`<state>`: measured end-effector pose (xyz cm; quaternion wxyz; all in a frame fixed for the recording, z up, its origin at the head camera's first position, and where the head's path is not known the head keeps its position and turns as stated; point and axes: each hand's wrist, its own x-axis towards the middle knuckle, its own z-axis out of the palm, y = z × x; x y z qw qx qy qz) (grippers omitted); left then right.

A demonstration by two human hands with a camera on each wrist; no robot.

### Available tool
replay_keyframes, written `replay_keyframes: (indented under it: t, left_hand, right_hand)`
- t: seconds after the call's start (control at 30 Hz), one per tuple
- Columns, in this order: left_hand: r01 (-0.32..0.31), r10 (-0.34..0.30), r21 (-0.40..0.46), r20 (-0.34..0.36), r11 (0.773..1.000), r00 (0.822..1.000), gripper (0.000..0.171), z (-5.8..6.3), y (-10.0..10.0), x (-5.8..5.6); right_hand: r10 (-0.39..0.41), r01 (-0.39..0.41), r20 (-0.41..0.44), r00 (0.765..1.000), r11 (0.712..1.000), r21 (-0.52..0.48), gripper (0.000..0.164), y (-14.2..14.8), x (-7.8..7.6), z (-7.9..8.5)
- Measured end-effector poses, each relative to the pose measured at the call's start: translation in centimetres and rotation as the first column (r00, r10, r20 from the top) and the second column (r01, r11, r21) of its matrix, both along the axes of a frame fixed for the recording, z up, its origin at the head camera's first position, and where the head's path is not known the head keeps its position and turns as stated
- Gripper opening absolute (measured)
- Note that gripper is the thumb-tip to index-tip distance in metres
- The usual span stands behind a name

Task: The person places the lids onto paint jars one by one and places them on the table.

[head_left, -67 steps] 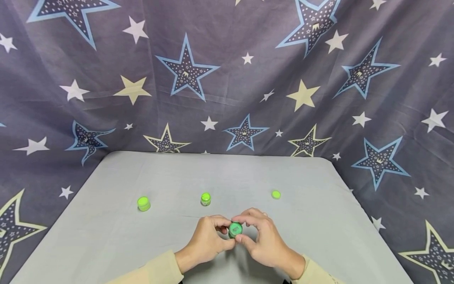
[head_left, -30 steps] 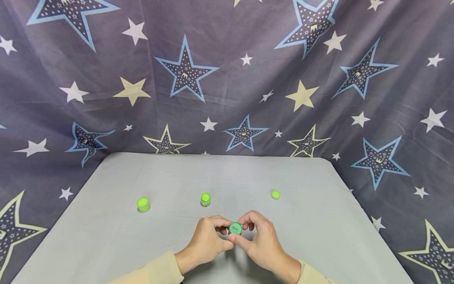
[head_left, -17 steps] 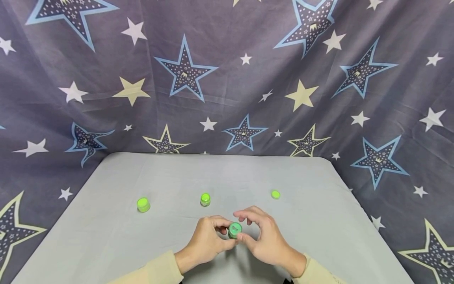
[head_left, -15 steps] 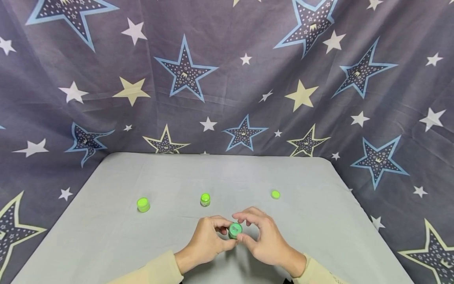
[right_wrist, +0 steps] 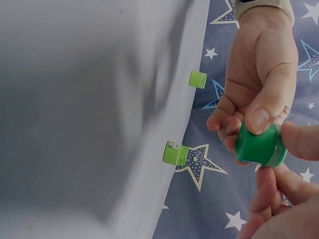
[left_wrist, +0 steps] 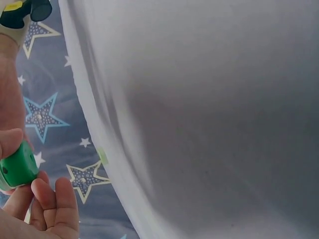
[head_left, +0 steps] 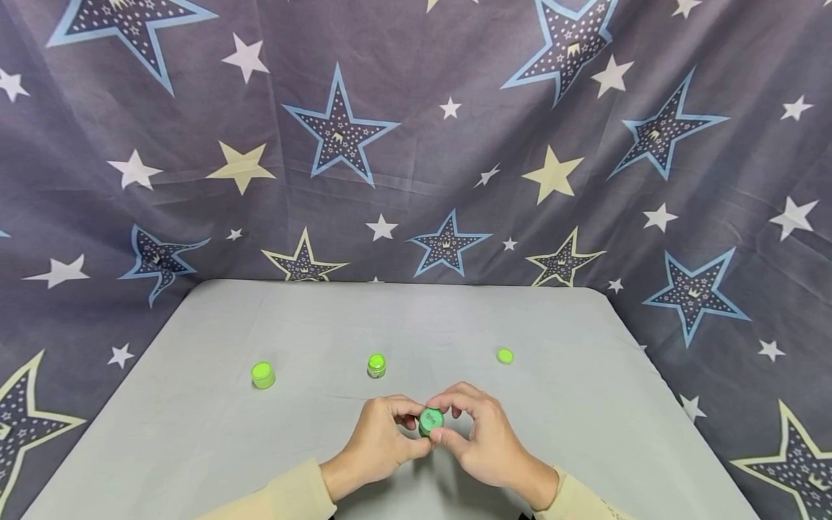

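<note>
A small green jar (head_left: 432, 421) with a round lid stands upright just over the front middle of the table, between both hands. My left hand (head_left: 382, 435) grips its side between thumb and fingers. On the other side, my right hand (head_left: 484, 438) pinches around the lid's rim with thumb and index finger. In the right wrist view the thumb of the left hand (right_wrist: 271, 74) presses the green jar (right_wrist: 259, 144), and the right hand (right_wrist: 286, 204) touches it from the lower right. The left wrist view shows the jar (left_wrist: 21, 164) only at its left edge.
Across the table (head_left: 312, 318) stand a lime-green jar (head_left: 263, 375) at left and a smaller lime-green jar (head_left: 377, 365) nearer the middle. A flat lime-green disc, perhaps a lid (head_left: 505, 356), lies at right. A star-patterned cloth (head_left: 416, 180) hangs behind.
About half a second ago my right fingers were spread away from the jar's far rim; now they have closed back onto it. The left hand and the lime-green things have stayed put.
</note>
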<state>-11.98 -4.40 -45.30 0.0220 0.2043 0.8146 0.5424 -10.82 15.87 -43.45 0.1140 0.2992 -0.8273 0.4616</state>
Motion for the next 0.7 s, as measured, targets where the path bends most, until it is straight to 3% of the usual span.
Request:
replay_keyframes:
  t: [0.7]
  left_hand:
    - [-0.013, 0.013, 0.002, -0.008, 1.000, 1.000, 0.025, -0.01, 0.02, 0.03]
  right_hand:
    - [-0.134, 0.134, -0.006, 0.991, 0.991, -0.025, 0.030, -0.46, 0.35, -0.97]
